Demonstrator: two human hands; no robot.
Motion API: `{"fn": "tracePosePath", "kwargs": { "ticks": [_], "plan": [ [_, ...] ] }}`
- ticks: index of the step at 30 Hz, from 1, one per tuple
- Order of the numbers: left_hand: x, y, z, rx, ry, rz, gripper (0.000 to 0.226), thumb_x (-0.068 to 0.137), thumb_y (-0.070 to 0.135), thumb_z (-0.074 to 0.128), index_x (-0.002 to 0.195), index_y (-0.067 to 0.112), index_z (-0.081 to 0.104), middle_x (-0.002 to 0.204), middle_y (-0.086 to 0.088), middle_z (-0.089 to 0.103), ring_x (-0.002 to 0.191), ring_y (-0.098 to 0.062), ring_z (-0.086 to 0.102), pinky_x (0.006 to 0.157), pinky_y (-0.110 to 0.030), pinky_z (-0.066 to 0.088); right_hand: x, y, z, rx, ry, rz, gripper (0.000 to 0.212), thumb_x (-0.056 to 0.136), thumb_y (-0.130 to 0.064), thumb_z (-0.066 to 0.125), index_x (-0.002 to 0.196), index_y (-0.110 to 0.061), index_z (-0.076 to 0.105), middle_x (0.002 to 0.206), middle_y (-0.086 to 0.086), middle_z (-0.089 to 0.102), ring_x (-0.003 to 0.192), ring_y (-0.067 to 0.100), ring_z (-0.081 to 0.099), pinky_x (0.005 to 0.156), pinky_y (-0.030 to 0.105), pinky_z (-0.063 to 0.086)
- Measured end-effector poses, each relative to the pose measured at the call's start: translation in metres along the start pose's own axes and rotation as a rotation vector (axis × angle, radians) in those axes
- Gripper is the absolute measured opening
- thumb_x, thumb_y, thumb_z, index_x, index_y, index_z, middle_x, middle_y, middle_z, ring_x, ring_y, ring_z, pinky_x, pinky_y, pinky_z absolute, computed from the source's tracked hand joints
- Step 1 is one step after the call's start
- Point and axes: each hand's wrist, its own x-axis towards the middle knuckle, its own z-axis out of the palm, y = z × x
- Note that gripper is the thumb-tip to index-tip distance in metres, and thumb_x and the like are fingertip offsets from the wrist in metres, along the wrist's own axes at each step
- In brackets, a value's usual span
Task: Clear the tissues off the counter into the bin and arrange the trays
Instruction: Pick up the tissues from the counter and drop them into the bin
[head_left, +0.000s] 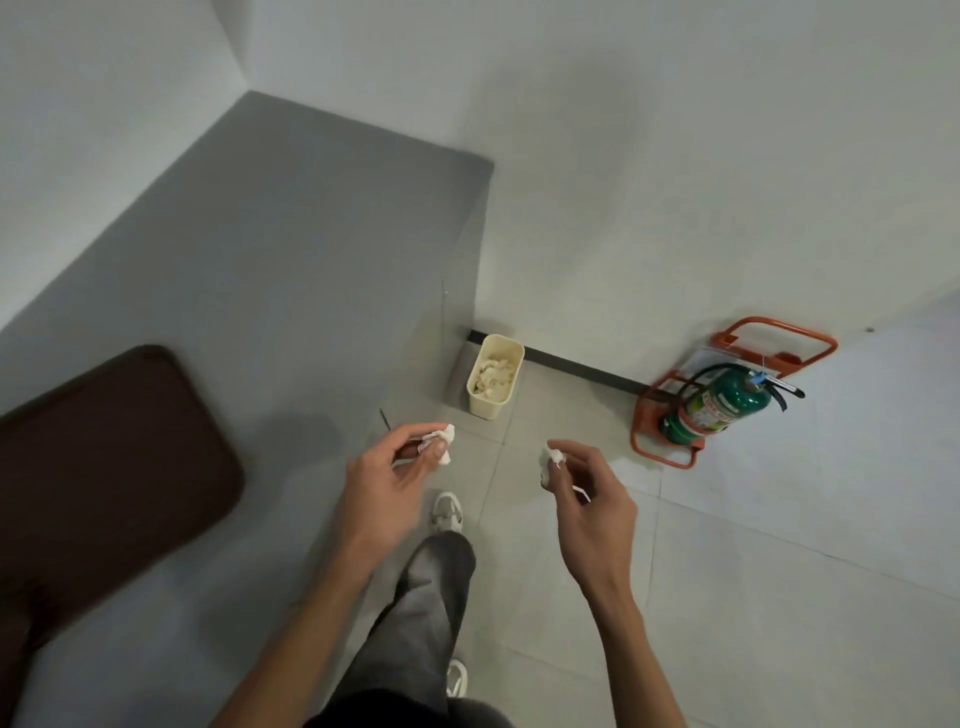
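Pinching one crumpled tissue (439, 439) in our left hand (384, 478) and a second tissue (551, 460) in our right hand (592, 509), both short of the bin (496, 376), we judged an early release would land them beside it.

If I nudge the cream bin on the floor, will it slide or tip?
Probably light: the bin looks like thin plastic and seems to hold only crumpled tissues. It is tall and narrow, so a high nudge may tip it; a low one likely slides it on the smooth tiles.
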Motion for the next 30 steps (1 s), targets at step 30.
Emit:
{"fn": "tracePosePath", "kwargs": {
  "ticks": [30],
  "plan": [
    [0.443, -0.367, 0.292, 0.227, 0.172, -0.672, 0.009, 0.089, 0.035, 0.078, 0.089, 0.027, 0.075, 0.079, 0.010, 0.075, 0.076, -0.010, 0.071, 0.068, -0.027, 0.055, 0.559, 0.360, 0.235, -0.396, -0.667, 0.228, 0.014, 0.106, -0.018, 0.060, 0.112, -0.027, 0.069, 0.123, 0.002, 0.072, 0.104, 0.017, 0.073, 0.064, 0.012, 0.058]
  ]
}}
